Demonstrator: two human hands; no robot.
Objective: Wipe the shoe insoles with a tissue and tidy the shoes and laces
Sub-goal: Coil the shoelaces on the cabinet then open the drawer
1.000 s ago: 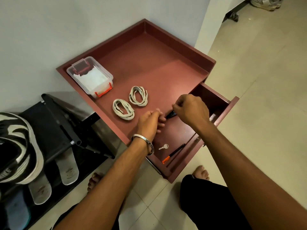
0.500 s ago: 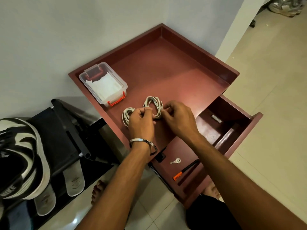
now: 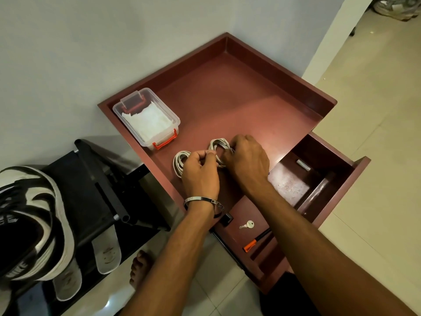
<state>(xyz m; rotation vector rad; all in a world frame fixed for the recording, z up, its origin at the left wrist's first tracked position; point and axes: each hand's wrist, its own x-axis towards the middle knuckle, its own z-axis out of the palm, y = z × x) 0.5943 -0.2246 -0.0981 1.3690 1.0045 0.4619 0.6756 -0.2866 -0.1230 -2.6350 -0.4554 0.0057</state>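
1. Hands meet over the near edge of the reddish-brown cabinet top (image 3: pixel 239 92): the left hand (image 3: pixel 200 174) and the right hand (image 3: pixel 247 163) both pinch the same coiled lace bundle (image 3: pixel 218 145), fingers curled round its loops.
2. Second lace coil (image 3: pixel 180 161) lies flat on the cabinet top just left of the left hand, partly hidden by it.
3. Clear plastic box (image 3: pixel 145 117) with orange latches sits farther left, near the wall, with white tissues (image 3: pixel 148 122) inside.
4. Metal bangle (image 3: pixel 202 200) circles the left wrist.
5. Drawer (image 3: pixel 319 190) below the top stands pulled open at the right; a small key (image 3: pixel 247 225) and an orange-and-black tool (image 3: pixel 256 240) lie in its near section.
6. Black shoe rack (image 3: pixel 100 192) stands at the left, with two pale insoles (image 3: pixel 107 252) leaning off its near edge.
7. Black-and-white sneaker (image 3: pixel 29 224) fills the near left corner.
8. Bare foot (image 3: pixel 139 267) rests on the tiled floor between rack and cabinet.
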